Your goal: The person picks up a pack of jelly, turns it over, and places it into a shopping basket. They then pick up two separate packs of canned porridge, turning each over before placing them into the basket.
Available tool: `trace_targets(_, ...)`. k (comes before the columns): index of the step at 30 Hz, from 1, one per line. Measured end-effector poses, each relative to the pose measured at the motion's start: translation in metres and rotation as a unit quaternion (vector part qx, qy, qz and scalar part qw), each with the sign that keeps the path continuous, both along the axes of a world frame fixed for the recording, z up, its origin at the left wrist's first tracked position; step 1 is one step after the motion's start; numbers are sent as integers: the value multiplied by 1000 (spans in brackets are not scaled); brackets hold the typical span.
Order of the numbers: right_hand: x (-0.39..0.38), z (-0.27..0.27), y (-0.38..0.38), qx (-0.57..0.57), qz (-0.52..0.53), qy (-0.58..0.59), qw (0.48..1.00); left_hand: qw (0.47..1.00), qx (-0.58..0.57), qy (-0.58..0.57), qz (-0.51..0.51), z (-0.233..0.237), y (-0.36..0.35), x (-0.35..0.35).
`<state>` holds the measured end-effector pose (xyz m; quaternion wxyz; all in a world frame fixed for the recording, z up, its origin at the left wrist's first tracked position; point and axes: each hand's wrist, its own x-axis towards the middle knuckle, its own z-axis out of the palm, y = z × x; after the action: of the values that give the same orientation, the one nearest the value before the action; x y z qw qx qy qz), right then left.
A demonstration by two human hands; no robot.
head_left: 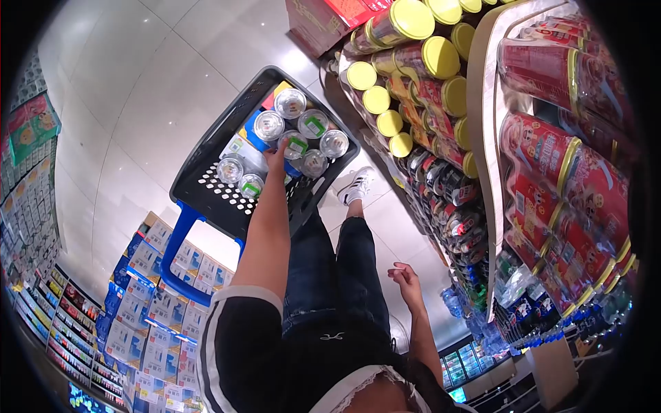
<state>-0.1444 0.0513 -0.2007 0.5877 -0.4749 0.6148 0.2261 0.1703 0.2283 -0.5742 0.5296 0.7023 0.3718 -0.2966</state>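
My left hand (275, 160) reaches down into the black shopping basket (201, 160). Its fingers close on the rim of a round clear-lidded jar (296, 146) with a green label; the lower part of the grip is hidden. Several similar clear-lidded jars (290, 103) stand around it. Two more, one a green-labelled jar (250, 186), are nearer the basket's handle side. A blue package (254, 131) shows partly beneath the jars. My right hand (405, 277) hangs at my right side, fingers loosely bent and apart, holding nothing.
The basket's blue handle (180, 241) points toward my left side. On the right, shelves hold yellow-lidded tubs (441, 58), dark bottles (451, 182) and red packages (540, 162). Stacked white-and-blue cartons (155, 303) stand at lower left. Pale tiles (131, 76) cover the floor.
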Motion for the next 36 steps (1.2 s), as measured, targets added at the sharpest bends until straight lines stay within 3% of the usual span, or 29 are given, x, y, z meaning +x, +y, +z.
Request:
trace_targets(3,8,0,5,-5,-31,-28,999,998,-51,-3,36,-30,17,-1)
trace_targets(5,9,-3,10,3,5,-33,999,982,-96,122,-107,-15,25,14)
trace_targets(6,6,-6,14,0,5,-35,999,982,-98,119,-107,-19,24,16)
trace_targets(8,-5,-12,21,28,-10,-75,997,982,103,82,-135,-39,25,8)
trace_targets(11,-15,-16,25,22,4,-78,997,971,192,41,-140,-46,27,1)
trace_targets(12,-18,-17,26,19,5,-79,997,971,191,37,-140,-29,27,3)
trace_targets(14,-31,-25,24,8,17,-75,997,984,-52,43,-165,42,28,7)
trace_targets(16,-36,-30,28,-5,19,-77,997,968,-198,36,-150,110,27,8)
trace_targets(18,-25,-39,26,-26,59,-94,994,986,-157,21,-54,172,19,-8)
trace_targets(20,-6,-41,23,7,97,-86,992,964,-250,75,-47,215,32,-16)
trace_targets(22,34,-24,32,75,16,-204,976,934,-346,87,-7,242,42,-33)
trace_targets(24,65,-2,36,156,6,-300,941,907,-419,42,15,322,19,-45)
trace_targets(26,88,24,51,117,-99,-418,895,880,-472,43,31,358,10,-59)
trace_targets(30,98,85,26,51,-142,-460,875,847,-531,6,-22,437,-32,-75)
trace_targets(31,99,103,16,29,-169,-488,856,828,-560,0,-36,450,-41,-78)
trace_targets(32,111,130,1,-61,-153,-574,802,806,-590,-7,-50,458,-48,-79)
trace_targets(34,103,174,-10,-76,-210,-584,780,792,-605,-15,-77,464,-56,-75)
trace_targets(36,87,184,-17,-141,-179,-591,774,761,-626,-38,-166,474,-60,-67)
